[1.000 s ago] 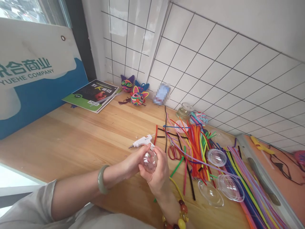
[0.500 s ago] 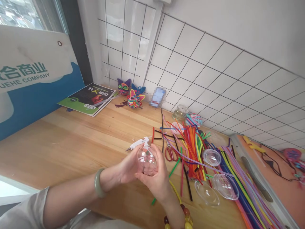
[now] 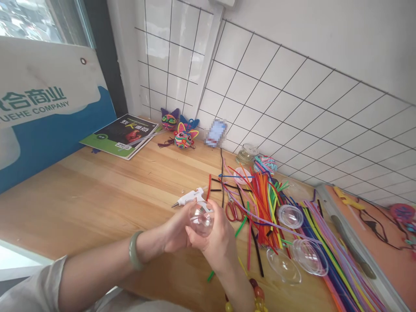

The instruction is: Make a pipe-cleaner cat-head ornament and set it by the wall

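Between my two hands is a clear plastic ball [image 3: 201, 219], see-through and shiny. My left hand [image 3: 177, 229], with a pale green bangle at its wrist, cups the ball from the left. On the right side, my right hand [image 3: 214, 234] wraps its fingers and thumb round the same ball; beads circle that wrist. A white glue gun [image 3: 190, 197] lies on the table just beyond the ball. Red-handled scissors [image 3: 234, 210] rest to the right of my right hand, among scattered fuzzy stems.
Bundles of coloured fuzzy stems [image 3: 264, 208] and clear plastic shells [image 3: 290, 216] cover the right side. At the back stand a jar [image 3: 246, 154], a phone [image 3: 215, 132] and cat-face ornaments [image 3: 184, 136]. A book [image 3: 120, 135] lies at the back left.
My right thumb has moved up along the ball, and its fingers have shifted round it. The ball stays between both hands. The whole view has shifted slightly.
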The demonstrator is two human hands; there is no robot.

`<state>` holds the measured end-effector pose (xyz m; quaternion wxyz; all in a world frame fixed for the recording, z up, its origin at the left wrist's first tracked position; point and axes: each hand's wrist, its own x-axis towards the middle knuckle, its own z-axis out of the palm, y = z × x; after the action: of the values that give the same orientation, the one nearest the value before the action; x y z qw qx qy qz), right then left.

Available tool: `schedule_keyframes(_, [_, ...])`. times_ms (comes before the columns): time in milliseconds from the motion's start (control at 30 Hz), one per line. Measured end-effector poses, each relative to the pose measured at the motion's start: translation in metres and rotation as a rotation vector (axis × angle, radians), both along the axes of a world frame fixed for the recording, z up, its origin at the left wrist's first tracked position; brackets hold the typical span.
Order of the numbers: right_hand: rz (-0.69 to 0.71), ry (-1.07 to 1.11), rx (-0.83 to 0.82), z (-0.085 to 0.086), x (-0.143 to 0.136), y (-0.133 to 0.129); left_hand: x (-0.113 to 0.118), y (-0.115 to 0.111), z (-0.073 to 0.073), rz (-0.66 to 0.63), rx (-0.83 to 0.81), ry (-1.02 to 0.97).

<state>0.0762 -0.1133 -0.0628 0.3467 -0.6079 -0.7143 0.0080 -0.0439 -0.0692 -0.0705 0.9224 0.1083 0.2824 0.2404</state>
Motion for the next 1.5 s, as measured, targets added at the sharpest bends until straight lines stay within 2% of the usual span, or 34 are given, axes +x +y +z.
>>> schedule_keyframes(133, [-0.028, -0.088, -0.049, 0.007, 0.009, -0.002, -0.004, 0.0, 0.003, 0.18, 0.463, 0.052])
schedule_keyframes(200, [-0.001, -0.091, -0.057, 0.011, 0.012, -0.004, -0.006, 0.001, 0.001, 0.165, 0.702, 0.087])
schedule_keyframes(267, [0.025, -0.065, -0.053, 0.015, 0.015, -0.006, -0.008, 0.001, 0.0, 0.155, 0.804, 0.081])
schedule_keyframes(400, [0.04, -0.008, -0.012, 0.019, 0.018, -0.009, -0.011, 0.002, 0.005, 0.172, 0.645, -0.089])
schedule_keyframes(533, [0.067, -0.083, 0.069, 0.013, 0.016, -0.008, -0.01, 0.0, 0.009, 0.136, 0.449, -0.2])
schedule_keyframes(667, [0.038, -0.123, 0.121, 0.003, 0.007, -0.005, -0.005, -0.001, 0.004, 0.193, 0.305, -0.179])
schedule_keyframes(800, [0.018, -0.037, 0.141, -0.006, -0.002, -0.001, 0.0, -0.002, 0.0, 0.256, 0.235, -0.139])
schedule_keyframes(933, [-0.025, -0.055, 0.126, -0.007, -0.007, 0.001, 0.003, -0.003, -0.001, 0.304, 0.18, -0.1])
schedule_keyframes(1067, [-0.015, -0.047, 0.09, -0.002, -0.008, 0.004, 0.004, -0.003, -0.005, 0.335, 0.182, -0.123])
schedule_keyframes(1133, [-0.025, -0.035, 0.057, 0.001, -0.006, 0.005, 0.003, -0.002, -0.005, 0.277, 0.214, -0.121])
schedule_keyframes(1233, [-0.032, -0.063, 0.003, 0.006, -0.002, 0.002, 0.001, -0.001, -0.003, 0.176, 0.36, -0.04])
schedule_keyframes(1333, [-0.003, -0.113, -0.034, 0.011, 0.003, -0.003, -0.002, 0.003, -0.002, 0.191, 0.523, 0.077])
schedule_keyframes(1500, [0.112, 0.118, -0.094, 0.012, 0.01, -0.009, -0.001, 0.005, 0.001, 0.165, 0.395, -0.016])
